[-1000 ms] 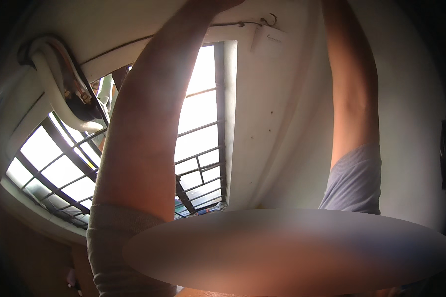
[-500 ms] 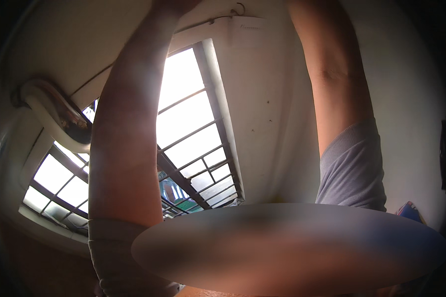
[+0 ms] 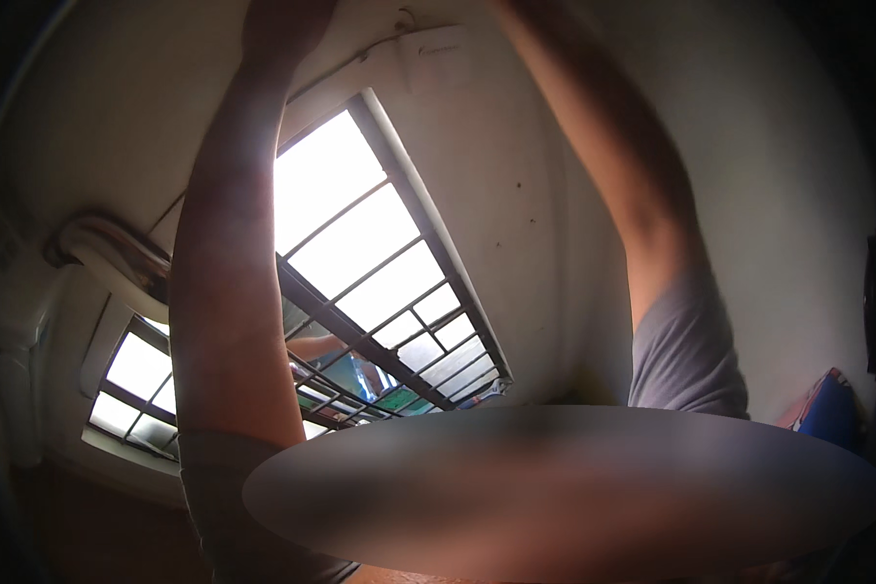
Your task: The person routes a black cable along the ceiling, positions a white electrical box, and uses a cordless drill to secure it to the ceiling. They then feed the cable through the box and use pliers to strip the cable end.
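Dark cable (image 3: pixel 380 46) runs along the wall between 11 and 12 o'clock in the head view, just beside the left hand (image 3: pixel 287 29) at 11. The upper edge cuts that hand off, so I cannot tell how far it is open or whether it holds anything. The right forearm (image 3: pixel 603 136) leaves near 12, its hand out of view, grip unknown. A barred window (image 3: pixel 355 234) slants from 11 toward 5; a smaller window (image 3: pixel 136 372) sits between 8 and 9.

Grey sleeves (image 3: pixel 689 355), white dark-gridded window (image 3: pixel 384 243), pale greyish wall (image 3: pixel 555 292), blue-and-pinkish object (image 3: pixel 831 417)
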{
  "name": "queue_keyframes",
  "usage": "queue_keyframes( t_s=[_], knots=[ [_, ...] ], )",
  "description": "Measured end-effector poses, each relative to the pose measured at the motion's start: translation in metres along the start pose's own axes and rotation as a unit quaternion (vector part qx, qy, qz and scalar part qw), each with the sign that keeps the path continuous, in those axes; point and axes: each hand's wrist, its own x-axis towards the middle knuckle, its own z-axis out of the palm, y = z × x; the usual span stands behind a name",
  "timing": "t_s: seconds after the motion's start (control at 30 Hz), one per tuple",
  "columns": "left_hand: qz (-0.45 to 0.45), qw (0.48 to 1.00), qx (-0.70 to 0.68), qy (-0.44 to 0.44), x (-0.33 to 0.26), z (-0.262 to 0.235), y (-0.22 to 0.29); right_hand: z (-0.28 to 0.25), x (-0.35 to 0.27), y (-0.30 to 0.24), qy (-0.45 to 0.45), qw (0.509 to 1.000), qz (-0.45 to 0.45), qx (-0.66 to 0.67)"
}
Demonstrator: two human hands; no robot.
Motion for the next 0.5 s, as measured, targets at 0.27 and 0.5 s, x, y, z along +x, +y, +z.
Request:
queue_keyframes(
  t_s=[0.27,0.5],
  knots=[
    [0.025,1.0,0.006,0.011,-0.002,0.01,-0.006,-0.192,-0.654,-0.161,-0.4,0.909,0.001,-0.115],
    [0.041,0.999,0.017,0.011,-0.003,0.011,-0.007,-0.322,-0.899,-0.292,-0.816,0.575,0.053,-0.029]
  ],
)
